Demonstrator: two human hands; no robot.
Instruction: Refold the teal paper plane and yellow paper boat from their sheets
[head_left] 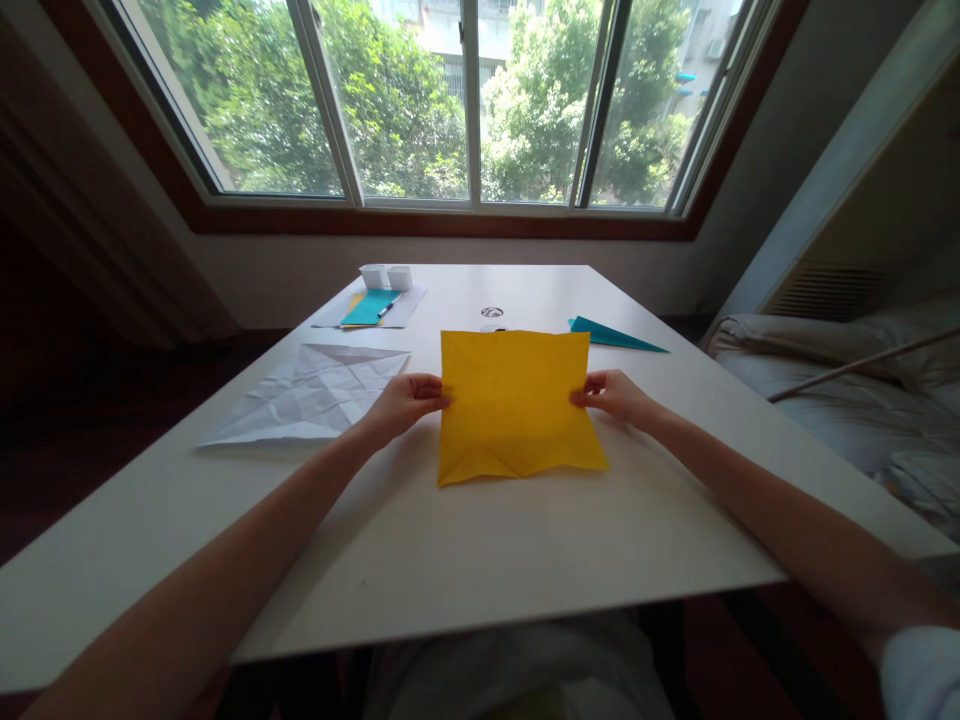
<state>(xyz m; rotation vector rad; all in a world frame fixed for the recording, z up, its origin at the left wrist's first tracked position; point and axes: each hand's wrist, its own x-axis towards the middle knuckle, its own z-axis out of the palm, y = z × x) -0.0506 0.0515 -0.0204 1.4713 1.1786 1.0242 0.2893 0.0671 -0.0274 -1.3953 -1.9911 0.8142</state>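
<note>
A yellow sheet of paper [517, 400] is held up by its two sides over the table, its face turned toward me and its lower edge creased and uneven. My left hand [409, 400] pinches the left edge between thumb and fingers. On the opposite edge, my right hand [615, 393] has the same kind of pinch. Left of my left hand lies a creased white sheet of paper [315, 392]. Beyond my right hand rests a folded teal paper shape [615, 335], long and pointed. The sheet hides part of the table behind it.
The white table [450, 560] reaches toward a window wall. At its far left are two small white containers [386, 277], a teal sheet [369, 307] and a pen [390, 304] over other papers. Behind the yellow sheet shows a dark round mark [492, 312]. A sofa [795, 370] stands right.
</note>
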